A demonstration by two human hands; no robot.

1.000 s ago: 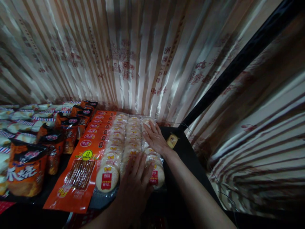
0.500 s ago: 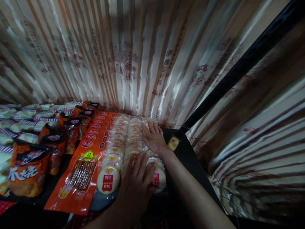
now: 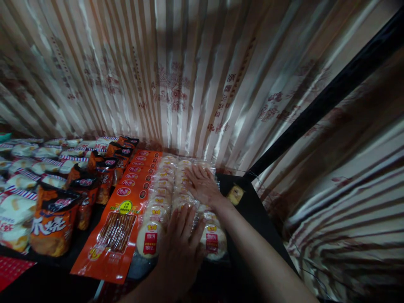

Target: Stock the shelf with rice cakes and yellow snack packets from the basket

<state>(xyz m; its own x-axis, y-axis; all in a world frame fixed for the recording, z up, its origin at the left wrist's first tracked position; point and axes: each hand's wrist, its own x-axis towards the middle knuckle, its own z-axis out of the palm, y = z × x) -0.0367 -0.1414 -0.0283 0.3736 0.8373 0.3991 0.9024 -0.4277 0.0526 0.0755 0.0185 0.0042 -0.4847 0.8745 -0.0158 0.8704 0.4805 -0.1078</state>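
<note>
Three rows of clear packets with round pale rice cakes (image 3: 149, 239) run back along a dark shelf (image 3: 252, 210). My left hand (image 3: 181, 248) lies flat, fingers spread, on the front packets of the middle row. My right hand (image 3: 202, 185) rests palm down, fingers stretched out, on packets farther back in the right row. Neither hand grips anything.
Orange flat packets of meat sticks (image 3: 116, 229) lie in a row left of the cakes. Orange-and-black snack bags (image 3: 53, 223) and white striped bags (image 3: 19, 185) stand farther left. A small yellow item (image 3: 235, 194) lies at the right. A striped curtain (image 3: 176, 84) hangs behind; a black post (image 3: 331, 90) slants right.
The view has shifted so the goods sit slightly more to the right. Both hands stay pressed on the rice cake packets, the right hand a little nearer the middle row.
</note>
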